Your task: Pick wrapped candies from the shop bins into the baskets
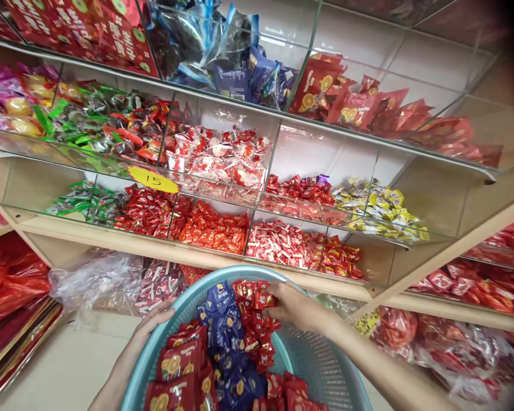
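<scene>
A light teal plastic basket (142,337) is in front of me at the bottom of the head view. My left hand (148,328) grips its left rim, fingers over the edge. My right hand (297,305) reaches over the far right side, its fingers curled on small red candy packets (252,294) inside. Its fingertips are partly hidden. Dark blue candy packets (223,337) run down the basket's middle. Larger red packets with orange-slice pictures (180,365) lie at the left, and more red packets (289,391) at the near right.
Glass-divided shelves (223,260) of wrapped sweets stand right beyond the basket. A yellow price tag (153,180) reads 15. Clear plastic bags (98,279) and a red bag (12,279) are low at the left. More bagged sweets (449,348) lie at the lower right.
</scene>
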The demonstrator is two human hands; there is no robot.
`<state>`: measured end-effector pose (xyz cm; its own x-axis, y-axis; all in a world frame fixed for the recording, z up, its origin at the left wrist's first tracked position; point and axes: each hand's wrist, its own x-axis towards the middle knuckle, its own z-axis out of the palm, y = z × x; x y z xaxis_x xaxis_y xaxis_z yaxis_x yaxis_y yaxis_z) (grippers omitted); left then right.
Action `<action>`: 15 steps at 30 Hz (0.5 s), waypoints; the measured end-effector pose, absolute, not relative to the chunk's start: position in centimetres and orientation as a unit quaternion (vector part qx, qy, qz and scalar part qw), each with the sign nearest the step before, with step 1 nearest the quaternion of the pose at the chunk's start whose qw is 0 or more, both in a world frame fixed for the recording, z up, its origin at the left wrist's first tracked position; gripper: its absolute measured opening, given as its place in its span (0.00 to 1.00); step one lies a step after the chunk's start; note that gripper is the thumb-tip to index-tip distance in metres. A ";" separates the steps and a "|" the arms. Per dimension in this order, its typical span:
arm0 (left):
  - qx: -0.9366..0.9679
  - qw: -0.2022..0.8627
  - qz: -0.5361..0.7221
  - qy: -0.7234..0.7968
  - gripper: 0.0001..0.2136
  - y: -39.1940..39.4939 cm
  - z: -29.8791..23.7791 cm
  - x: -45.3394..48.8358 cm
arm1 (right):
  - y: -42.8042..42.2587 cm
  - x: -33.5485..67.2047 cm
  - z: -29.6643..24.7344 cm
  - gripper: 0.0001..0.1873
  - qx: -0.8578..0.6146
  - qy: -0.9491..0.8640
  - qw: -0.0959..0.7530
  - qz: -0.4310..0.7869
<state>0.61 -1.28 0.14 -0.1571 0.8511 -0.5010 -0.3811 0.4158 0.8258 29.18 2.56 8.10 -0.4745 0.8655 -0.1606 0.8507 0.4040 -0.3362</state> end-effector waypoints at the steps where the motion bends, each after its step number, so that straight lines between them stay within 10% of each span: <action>1: 0.204 0.619 0.503 0.568 0.19 -1.2 0.0 0.5 | 2.6 28.9 7.4 0.07 -0.509 -0.843 0.016 0.172; 15: 0.191 0.607 0.526 0.564 0.12 -1.1 -0.1 0.7 | 2.3 27.5 4.9 0.07 -0.499 -0.845 0.045 0.186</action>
